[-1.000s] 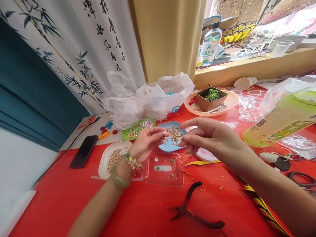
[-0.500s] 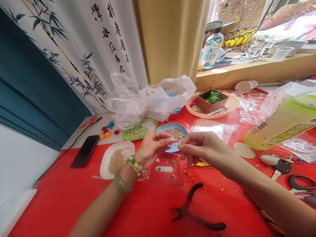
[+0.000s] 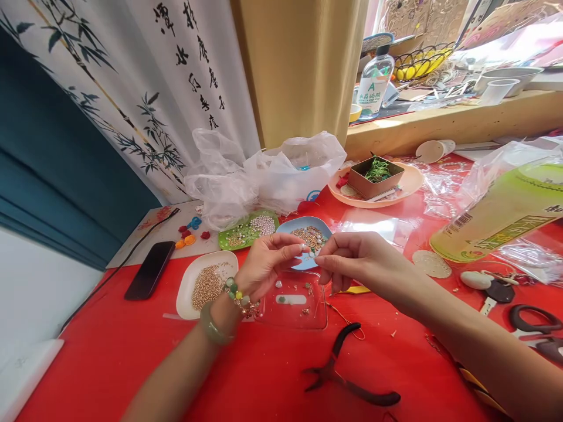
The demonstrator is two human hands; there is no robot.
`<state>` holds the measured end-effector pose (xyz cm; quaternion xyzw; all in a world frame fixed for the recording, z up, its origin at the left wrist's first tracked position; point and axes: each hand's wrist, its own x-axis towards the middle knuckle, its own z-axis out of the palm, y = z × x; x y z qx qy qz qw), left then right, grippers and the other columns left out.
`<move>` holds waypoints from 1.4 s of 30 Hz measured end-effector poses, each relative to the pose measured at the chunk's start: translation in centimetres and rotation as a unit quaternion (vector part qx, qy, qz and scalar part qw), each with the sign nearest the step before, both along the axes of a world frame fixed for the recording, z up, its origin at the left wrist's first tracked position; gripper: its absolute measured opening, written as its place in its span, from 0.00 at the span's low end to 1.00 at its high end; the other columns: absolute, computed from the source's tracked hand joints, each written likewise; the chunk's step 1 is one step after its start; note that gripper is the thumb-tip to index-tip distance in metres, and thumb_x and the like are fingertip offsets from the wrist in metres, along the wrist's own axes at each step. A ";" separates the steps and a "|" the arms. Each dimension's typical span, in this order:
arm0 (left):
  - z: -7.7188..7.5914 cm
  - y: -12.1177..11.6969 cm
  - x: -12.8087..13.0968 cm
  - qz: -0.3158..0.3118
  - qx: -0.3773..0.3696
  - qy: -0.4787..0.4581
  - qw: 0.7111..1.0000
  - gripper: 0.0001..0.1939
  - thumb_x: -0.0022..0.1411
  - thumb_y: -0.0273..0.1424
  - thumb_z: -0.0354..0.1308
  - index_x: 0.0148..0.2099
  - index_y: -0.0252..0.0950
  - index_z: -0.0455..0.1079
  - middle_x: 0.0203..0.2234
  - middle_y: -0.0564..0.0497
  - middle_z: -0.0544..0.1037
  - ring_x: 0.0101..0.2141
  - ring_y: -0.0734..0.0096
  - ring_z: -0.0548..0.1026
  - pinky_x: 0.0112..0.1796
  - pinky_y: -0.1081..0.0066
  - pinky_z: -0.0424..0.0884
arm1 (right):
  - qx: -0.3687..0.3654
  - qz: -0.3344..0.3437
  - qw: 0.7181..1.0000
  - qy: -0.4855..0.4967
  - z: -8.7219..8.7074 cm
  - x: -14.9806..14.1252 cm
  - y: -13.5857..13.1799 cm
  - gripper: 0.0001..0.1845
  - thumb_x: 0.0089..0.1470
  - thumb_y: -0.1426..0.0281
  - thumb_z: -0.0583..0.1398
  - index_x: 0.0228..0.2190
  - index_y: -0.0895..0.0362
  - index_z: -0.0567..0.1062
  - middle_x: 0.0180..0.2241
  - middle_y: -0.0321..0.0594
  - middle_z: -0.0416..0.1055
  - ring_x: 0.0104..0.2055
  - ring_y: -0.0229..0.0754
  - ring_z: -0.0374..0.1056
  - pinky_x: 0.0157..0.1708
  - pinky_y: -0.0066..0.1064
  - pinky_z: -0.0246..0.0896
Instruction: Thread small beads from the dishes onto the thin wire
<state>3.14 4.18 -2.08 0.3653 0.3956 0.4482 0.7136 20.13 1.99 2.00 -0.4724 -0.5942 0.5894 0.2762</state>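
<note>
Pinched between the thumb and index finger of my left hand (image 3: 268, 266) is a small white bead (image 3: 305, 248). My right hand (image 3: 352, 258) is closed too, its fingertips pressed together close to the bead; what they grip is too small to make out. A thin orange cord (image 3: 347, 319) trails on the table below the right hand. Under both hands lies a clear tray (image 3: 290, 319) with a few small beads and charms. Just behind them stands a blue dish (image 3: 285, 227) of gold and white beads.
A cream dish (image 3: 185, 293) of gold beads and a green dish (image 3: 246, 237) of pearly beads stand left. Black-handled pliers (image 3: 328, 372) lie in front. Farther left is a phone (image 3: 150, 271); to the right are keys (image 3: 497, 296), scissors (image 3: 534, 325) and a large yellow-green bottle (image 3: 497, 211).
The whole view has shifted slightly. Both hands keep their pinch close together, and a small greenish piece now shows between the fingertips.
</note>
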 end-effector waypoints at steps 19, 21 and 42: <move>0.5 -1.0 0.5 -0.022 0.125 0.146 0.981 0.15 0.43 0.26 0.64 0.34 0.33 0.63 0.24 0.55 0.73 0.27 0.76 0.72 0.30 0.74 0.68 | 0.080 0.011 0.997 -0.003 -0.9 -0.2 0.4 0.03 0.49 0.71 0.56 0.29 0.58 0.69 0.22 0.34 0.70 0.24 0.31 0.68 0.25 0.22 0.64; 1.1 -1.1 0.6 -0.017 0.149 0.164 0.975 0.18 0.44 0.26 0.64 0.37 0.34 0.60 0.25 0.55 0.74 0.27 0.76 0.72 0.30 0.74 0.68 | 0.095 0.005 0.995 -0.010 -0.8 -0.1 0.2 0.03 0.49 0.72 0.56 0.28 0.58 0.70 0.22 0.33 0.70 0.25 0.32 0.68 0.25 0.22 0.64; 1.8 1.5 0.5 -0.102 0.284 0.396 0.867 0.06 0.49 0.29 0.58 0.32 0.33 0.72 0.31 0.49 0.78 0.33 0.71 0.74 0.34 0.71 0.69 | 0.285 -0.228 0.911 0.192 2.9 2.0 -0.9 0.04 0.54 0.72 0.54 0.28 0.57 0.67 0.25 0.35 0.74 0.27 0.35 0.71 0.19 0.23 0.64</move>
